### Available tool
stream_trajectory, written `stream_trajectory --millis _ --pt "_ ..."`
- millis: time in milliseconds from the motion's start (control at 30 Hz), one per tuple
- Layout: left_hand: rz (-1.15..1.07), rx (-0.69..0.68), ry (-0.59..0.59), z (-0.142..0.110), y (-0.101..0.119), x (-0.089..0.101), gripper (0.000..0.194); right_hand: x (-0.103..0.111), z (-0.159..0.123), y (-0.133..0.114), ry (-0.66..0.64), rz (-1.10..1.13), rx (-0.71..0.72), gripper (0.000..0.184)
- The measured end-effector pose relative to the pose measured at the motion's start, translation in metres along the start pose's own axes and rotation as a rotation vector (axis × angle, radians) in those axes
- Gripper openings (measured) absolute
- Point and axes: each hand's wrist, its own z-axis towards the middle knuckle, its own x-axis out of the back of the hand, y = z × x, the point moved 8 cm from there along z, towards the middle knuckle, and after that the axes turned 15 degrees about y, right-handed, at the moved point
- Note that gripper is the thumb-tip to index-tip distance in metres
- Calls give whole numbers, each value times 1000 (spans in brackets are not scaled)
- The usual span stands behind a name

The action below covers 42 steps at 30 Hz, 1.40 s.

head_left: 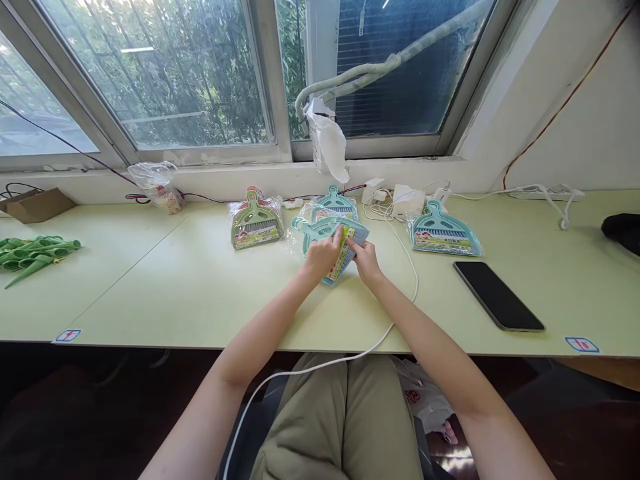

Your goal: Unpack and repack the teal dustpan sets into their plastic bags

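Note:
Both my hands meet at the middle of the pale green table point(165, 287). My left hand point(323, 257) and my right hand point(366, 259) are closed on a teal mini dustpan set point(320, 230) with a printed paper card point(345, 252), partly in clear wrap. The card stands tilted between my fingers. Behind it lies another wrapped teal dustpan point(334, 204). A wrapped green dustpan set point(256, 225) lies to the left, and a wrapped teal set point(443, 233) to the right.
A black phone point(497, 295) lies face up at the right. A white cable point(400, 267) runs from chargers point(395, 197) at the sill down past my lap. Green plastic parts point(30, 252) are piled at the far left, near a cardboard box point(35, 203). A dark object point(623, 230) sits at the right edge.

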Motion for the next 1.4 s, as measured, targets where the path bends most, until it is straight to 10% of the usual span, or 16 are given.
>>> stream_trajectory --millis 900,1100,1300,1400 --pt "-49 -75 116 1 9 18 31 42 21 -11 391 292 17 29" --pt "-384 425 403 3 -34 37 45 42 21 -13 387 316 4 28" --pt "-1147 731 -115 4 -40 -21 104 40 19 -22 350 335 43 30" --pt "-1251 754 -133 2 -32 -28 102 37 18 -25 325 315 58 28"
